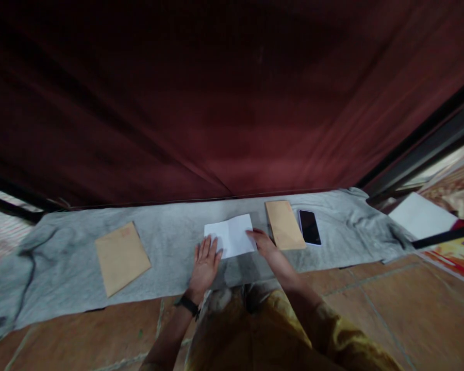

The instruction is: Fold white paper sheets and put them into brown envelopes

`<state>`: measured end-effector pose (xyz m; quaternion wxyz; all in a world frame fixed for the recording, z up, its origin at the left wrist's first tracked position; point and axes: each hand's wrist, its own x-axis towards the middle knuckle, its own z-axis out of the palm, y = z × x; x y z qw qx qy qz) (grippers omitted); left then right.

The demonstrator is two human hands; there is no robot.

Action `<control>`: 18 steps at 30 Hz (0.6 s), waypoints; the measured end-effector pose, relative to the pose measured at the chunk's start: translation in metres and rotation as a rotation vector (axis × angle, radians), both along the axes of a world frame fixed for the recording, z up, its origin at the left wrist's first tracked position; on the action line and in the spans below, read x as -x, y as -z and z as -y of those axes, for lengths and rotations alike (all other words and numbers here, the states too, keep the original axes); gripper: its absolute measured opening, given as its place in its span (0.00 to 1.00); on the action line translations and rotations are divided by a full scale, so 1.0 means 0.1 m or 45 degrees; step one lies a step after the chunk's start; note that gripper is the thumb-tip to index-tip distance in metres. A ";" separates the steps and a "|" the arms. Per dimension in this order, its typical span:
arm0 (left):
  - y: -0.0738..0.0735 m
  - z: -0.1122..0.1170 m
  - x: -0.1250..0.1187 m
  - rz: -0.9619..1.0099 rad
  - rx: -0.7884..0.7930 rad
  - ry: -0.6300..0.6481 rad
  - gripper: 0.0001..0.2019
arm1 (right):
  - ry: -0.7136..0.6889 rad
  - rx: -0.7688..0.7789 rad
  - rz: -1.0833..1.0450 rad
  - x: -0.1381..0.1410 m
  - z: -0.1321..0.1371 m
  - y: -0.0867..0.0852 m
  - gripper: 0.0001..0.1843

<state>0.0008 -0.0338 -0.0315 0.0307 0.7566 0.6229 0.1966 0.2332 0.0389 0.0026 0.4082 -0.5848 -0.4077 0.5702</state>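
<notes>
A white sheet of paper (pixel 235 237) with a crease down its middle lies on the grey cloth (pixel 170 232) in front of me. My left hand (pixel 205 260) rests flat on its left edge, fingers stretched out. At the right edge, my right hand (pixel 262 241) pinches the paper between thumb and fingers. Just right of that hand lie brown envelopes (pixel 285 225), perhaps stacked. Beside them is a phone (pixel 310 227) with a dark screen. Another brown envelope (pixel 122 257) sits apart at the left, turned at an angle.
A dark red curtain (pixel 232 129) hangs along the back edge of the cloth-covered surface. Dark metal bars (pixel 425 139) stand at the right, near a white sheet (pixel 423 219) and a colourful printed item (pixel 460 255). Brown floor tiles (pixel 375 304) show below.
</notes>
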 end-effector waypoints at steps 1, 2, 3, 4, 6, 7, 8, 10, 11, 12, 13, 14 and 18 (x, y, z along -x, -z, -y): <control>-0.06 -0.02 0.00 0.071 -0.035 -0.038 0.26 | 0.041 -0.002 -0.070 -0.02 0.11 0.01 0.11; -0.12 -0.05 0.00 0.151 -0.073 -0.071 0.26 | 0.086 0.002 -0.131 -0.02 0.24 0.04 0.13; -0.18 -0.06 -0.01 0.235 -0.108 -0.091 0.26 | 0.144 0.002 -0.223 -0.01 0.38 0.07 0.14; -0.23 -0.06 -0.02 0.311 -0.136 -0.095 0.26 | 0.295 0.015 -0.497 0.02 0.53 0.12 0.14; -0.27 -0.02 -0.04 0.410 -0.157 -0.056 0.27 | 0.414 0.074 -0.798 0.10 0.83 0.24 0.15; -0.27 0.03 -0.05 0.425 -0.148 -0.019 0.29 | 0.434 0.108 -0.832 0.14 0.97 0.30 0.14; -0.25 0.09 -0.07 0.417 -0.126 0.029 0.31 | 0.453 0.166 -0.940 0.18 1.09 0.35 0.14; -0.17 0.23 -0.09 0.364 -0.069 0.137 0.35 | 0.462 0.260 -1.073 0.24 1.26 0.43 0.13; -0.13 0.31 -0.11 0.327 -0.037 0.201 0.37 | 0.456 0.299 -1.116 0.26 1.30 0.44 0.13; -0.10 0.38 -0.13 0.288 -0.005 0.269 0.38 | 0.437 0.332 -1.128 0.27 1.32 0.43 0.12; -0.07 0.44 -0.14 0.253 0.025 0.334 0.38 | 0.411 0.360 -1.122 0.27 1.33 0.42 0.12; -0.05 0.48 -0.15 0.231 0.051 0.385 0.37 | 0.379 0.385 -1.105 0.28 1.32 0.39 0.11; -0.07 0.45 -0.12 0.281 0.117 0.453 0.30 | 0.234 0.486 -1.011 0.31 1.26 0.24 0.06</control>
